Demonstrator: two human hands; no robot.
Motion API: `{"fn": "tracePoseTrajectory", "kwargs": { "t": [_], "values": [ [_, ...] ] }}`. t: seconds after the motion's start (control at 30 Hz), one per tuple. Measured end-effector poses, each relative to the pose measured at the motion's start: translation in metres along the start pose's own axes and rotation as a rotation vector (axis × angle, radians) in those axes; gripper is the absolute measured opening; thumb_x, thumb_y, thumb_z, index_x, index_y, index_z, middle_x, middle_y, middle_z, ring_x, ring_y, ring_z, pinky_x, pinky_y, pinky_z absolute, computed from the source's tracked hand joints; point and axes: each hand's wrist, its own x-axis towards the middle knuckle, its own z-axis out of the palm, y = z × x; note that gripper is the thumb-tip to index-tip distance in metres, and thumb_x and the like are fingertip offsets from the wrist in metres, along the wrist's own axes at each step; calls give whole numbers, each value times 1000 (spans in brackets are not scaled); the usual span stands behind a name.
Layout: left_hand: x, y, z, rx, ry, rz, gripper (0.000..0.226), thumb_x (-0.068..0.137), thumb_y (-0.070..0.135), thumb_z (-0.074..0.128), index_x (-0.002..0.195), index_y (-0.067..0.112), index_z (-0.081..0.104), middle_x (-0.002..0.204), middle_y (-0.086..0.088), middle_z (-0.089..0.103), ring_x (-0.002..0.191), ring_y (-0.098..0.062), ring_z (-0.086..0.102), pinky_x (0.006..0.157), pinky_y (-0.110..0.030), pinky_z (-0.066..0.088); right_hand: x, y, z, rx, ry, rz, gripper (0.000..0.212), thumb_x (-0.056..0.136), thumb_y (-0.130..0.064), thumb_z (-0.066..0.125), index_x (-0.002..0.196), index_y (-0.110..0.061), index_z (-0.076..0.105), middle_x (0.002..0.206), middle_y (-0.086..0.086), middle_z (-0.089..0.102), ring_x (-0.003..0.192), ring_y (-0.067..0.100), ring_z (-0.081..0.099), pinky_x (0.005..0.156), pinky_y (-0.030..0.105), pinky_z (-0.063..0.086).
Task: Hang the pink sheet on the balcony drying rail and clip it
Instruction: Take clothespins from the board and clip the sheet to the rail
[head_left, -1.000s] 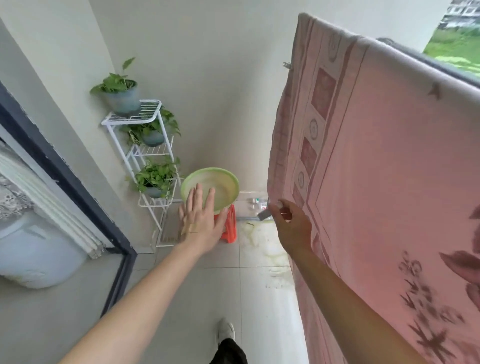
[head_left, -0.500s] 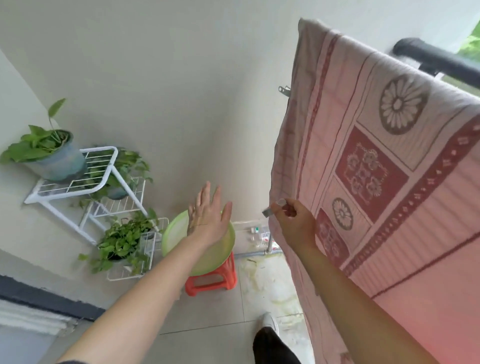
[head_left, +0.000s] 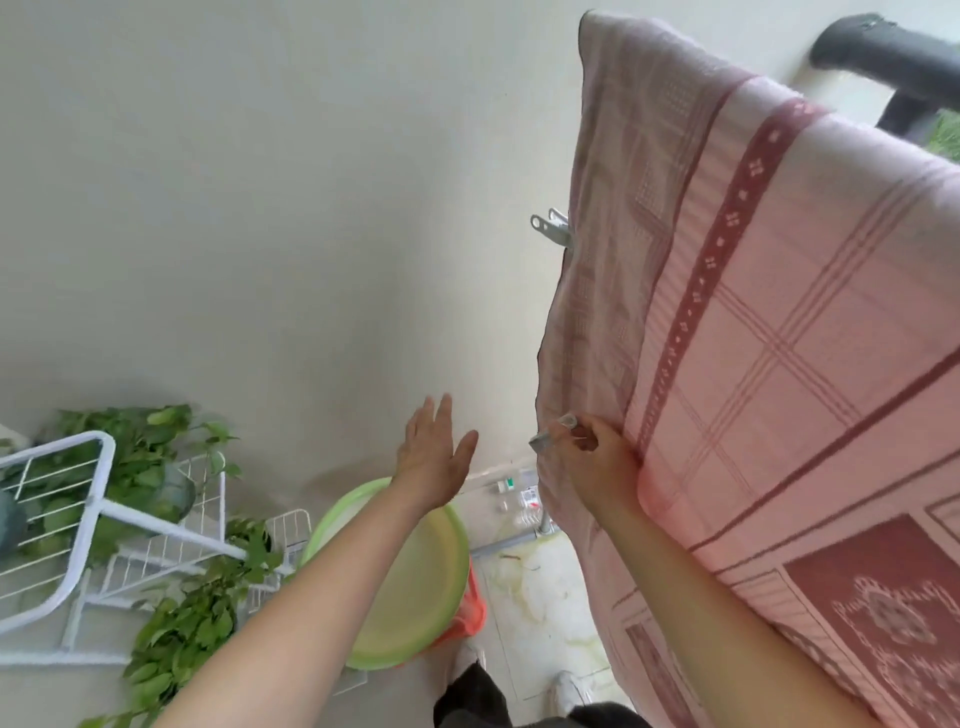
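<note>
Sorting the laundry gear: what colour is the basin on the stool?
Light green basin, on an orange-red stool; the head view shows it.

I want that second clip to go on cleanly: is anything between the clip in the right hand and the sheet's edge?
Nothing visible. The right hand holds the clip right at the pink sheet edge; the left hand is open, off to the side.

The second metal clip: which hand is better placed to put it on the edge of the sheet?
The right hand. Its fingers already hold the metal clip against the pink sheet edge, below the clip already on it. The left hand is open, empty and apart from the cloth.
</note>
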Motion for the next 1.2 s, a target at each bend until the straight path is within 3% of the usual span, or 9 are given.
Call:
{"fn": "tracePoseTrajectory", "kwargs": {
  "t": [0.2, 0.47, 0.57, 0.63, 0.7, 0.77, 0.83, 0.93, 1.2],
  "values": [
    [98, -5, 16, -18, -253, 243, 95, 91, 45, 60, 156, 17, -3, 164, -5, 2, 150, -25, 2, 121, -45, 14, 19, 15, 16, -55, 117, 75, 7, 88, -28, 73, 86, -31, 67, 82, -13, 71, 74, -11, 60, 73, 16, 45],
    [200, 38, 49, -279, -581, 421, 127, 70, 38, 86, 155, 26, -8, 164, -5, -4, 151, -21, -2, 122, -44, 10, 34, 15, 29, -185, 211, 148, 16, 88, -32, 72, 104, -27, 70, 94, -11, 70, 83, -6, 61, 70, 5, 45],
    [219, 52, 62, -294, -698, 563, 100, 75, 26, 83, 154, 26, 21, 158, -1, 27, 143, -16, 27, 114, -33, 26, 33, 11, 29, -231, 226, 168, 19, 88, -31, 73, 106, -27, 69, 92, -12, 69, 81, -10, 59, 70, 4, 44],
    [224, 58, 69, -301, -731, 626, 51, 80, 13, 77, 127, 15, 60, 125, -4, 62, 114, -18, 56, 95, -29, 44, 34, 7, 29, -240, 232, 185, 19, 87, -30, 73, 105, -28, 68, 91, -12, 69, 79, -12, 59, 69, 3, 43],
    [227, 55, 78, -387, -717, 565, 16, 78, 14, 78, 90, 24, 73, 93, -1, 71, 88, -16, 62, 86, -36, 53, 36, 3, 29, -243, 233, 199, 19, 87, -31, 73, 105, -27, 69, 93, -11, 69, 80, -10, 60, 69, 3, 44],
    [230, 46, 84, -467, -711, 457, 12, 74, 20, 78, 71, 30, 73, 71, 12, 65, 71, -8, 56, 75, -30, 53, 38, -3, 31, -246, 232, 207, 21, 87, -32, 73, 106, -24, 71, 92, -10, 70, 80, -8, 61, 69, 6, 45],
    [231, 41, 85, -466, -661, 429, 4, 74, 24, 74, 74, 20, 73, 63, 13, 55, 62, -7, 47, 65, -24, 43, 41, -11, 33, -246, 227, 211, 17, 87, -32, 73, 102, -28, 70, 89, -12, 70, 80, -8, 61, 70, 10, 46],
    [227, 41, 81, -418, -644, 476, 19, 80, 23, 70, 74, 6, 63, 69, 3, 46, 64, -13, 38, 62, -27, 35, 45, -24, 37, -252, 220, 193, 17, 85, -30, 75, 94, -39, 65, 86, -13, 70, 80, -7, 62, 73, 17, 48],
    [231, 31, 96, -427, -662, 531, 26, 91, 22, 64, 66, 24, 58, 67, 8, 47, 62, -9, 43, 54, -21, 34, 83, -93, 60, -274, 158, 27, 32, 76, -42, 76, 106, -32, 70, 88, -14, 73, 81, 2, 67, 76, 24, 58]
  ]
}}
